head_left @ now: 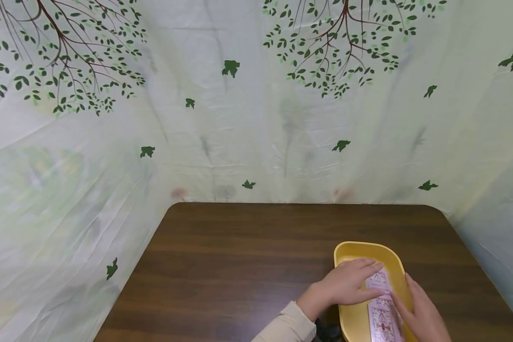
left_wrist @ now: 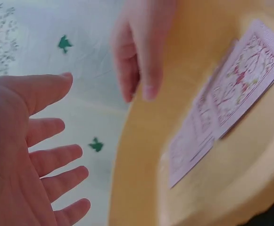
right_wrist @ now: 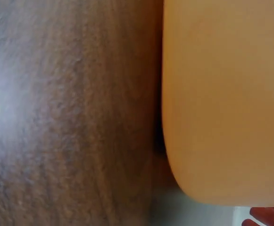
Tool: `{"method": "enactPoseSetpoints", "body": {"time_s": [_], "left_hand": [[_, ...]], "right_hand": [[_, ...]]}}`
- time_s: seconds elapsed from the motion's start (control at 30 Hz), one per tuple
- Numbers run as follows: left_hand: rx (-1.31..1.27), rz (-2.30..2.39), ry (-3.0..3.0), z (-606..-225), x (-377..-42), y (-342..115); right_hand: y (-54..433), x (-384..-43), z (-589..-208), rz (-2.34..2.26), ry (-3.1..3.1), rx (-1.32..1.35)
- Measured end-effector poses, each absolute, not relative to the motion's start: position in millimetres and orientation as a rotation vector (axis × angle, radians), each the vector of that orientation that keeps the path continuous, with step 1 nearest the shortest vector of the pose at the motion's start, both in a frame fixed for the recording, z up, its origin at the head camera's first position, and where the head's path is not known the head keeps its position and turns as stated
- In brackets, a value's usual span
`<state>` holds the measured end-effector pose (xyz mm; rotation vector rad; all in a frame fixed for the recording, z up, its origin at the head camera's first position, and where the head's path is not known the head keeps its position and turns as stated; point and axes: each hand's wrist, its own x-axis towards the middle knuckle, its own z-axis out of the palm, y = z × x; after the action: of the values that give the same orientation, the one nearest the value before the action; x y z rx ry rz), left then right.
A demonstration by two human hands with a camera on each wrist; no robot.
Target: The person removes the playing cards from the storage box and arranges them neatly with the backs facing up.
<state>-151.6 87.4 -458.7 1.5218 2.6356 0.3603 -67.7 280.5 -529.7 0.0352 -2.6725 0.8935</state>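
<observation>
A yellow tray (head_left: 365, 247) with rounded corners stands at the right front of the table. Inside it lies a row of cards (head_left: 383, 319) with pale borders and an ornate red-purple pattern; they overlap in the left wrist view. My left hand (head_left: 354, 283) hovers over the tray with fingers straight and spread, nothing in its palm in the left wrist view. At the tray's right side, my right hand (head_left: 426, 311) holds the rim, thumb on the inner side and fingers outside. Only its fingertips (right_wrist: 269, 215) show at the corner of the right wrist view.
The brown wooden table (head_left: 239, 256) extends left of the tray and behind it. Behind the table hangs a pale cloth (head_left: 256, 128) printed with branches and green birds. A small dark object (head_left: 327, 330) sits beside the tray, partly under the left sleeve (head_left: 288, 325).
</observation>
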Motion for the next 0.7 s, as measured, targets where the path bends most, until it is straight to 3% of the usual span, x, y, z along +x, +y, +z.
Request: {"method": "enactPoseSetpoints", "body": {"time_s": [0.37,0.7], "left_hand": [[1.429,0.351,2.459,-494.8,-137.6,129.7],[1.367,0.309,2.468,-505.2,-131.0,133.9]], "right_hand": [[281.5,-65.7,-536.5,0.909,-2.689,0.023],[282.8,-66.0,-537.7,0.858,-2.651,0.018]]}}
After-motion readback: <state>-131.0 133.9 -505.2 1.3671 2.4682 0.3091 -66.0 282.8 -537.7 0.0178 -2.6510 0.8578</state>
